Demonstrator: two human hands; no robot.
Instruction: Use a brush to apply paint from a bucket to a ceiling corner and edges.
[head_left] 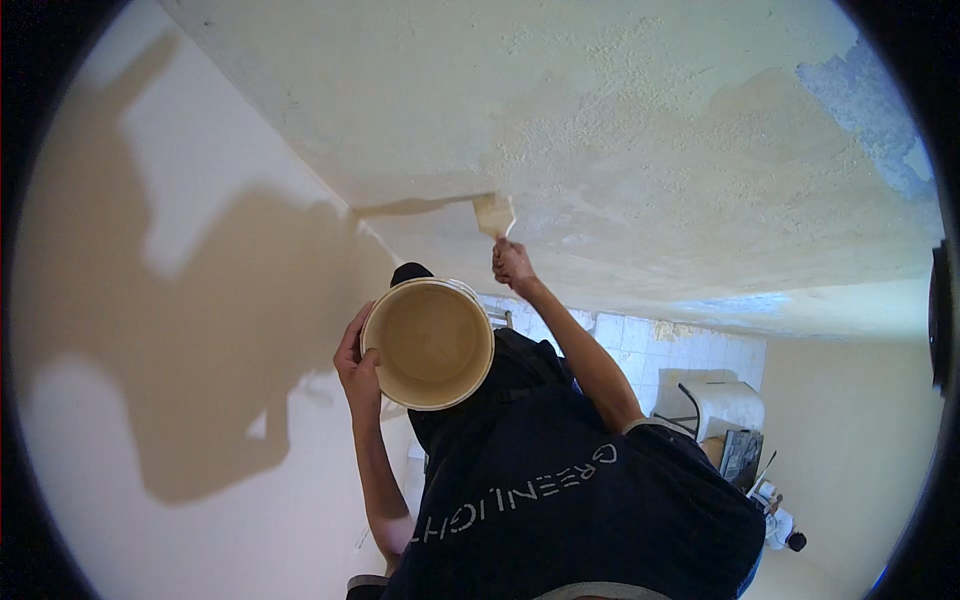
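My left hand (358,365) grips a round bucket (468,392) at its left side, with the thumb over the rim. Smooth beige paint (430,335) covers the bottom inside it. Farther off and to the right, my right hand (513,263) is closed around the handle of a wide, flat paintbrush (493,214). Its cream-coloured head is against the wall (620,190) or very close to it; I cannot tell which. A dark shadow runs left from the brush head toward the corner.
The wall has rough spots and a bluish peeled patch (870,110) at the far right. A smooth wall (200,330) on the left bears my shadow. Below lie white floor tiles (625,345), a pale chair (725,410) and several piled items at the lower right.
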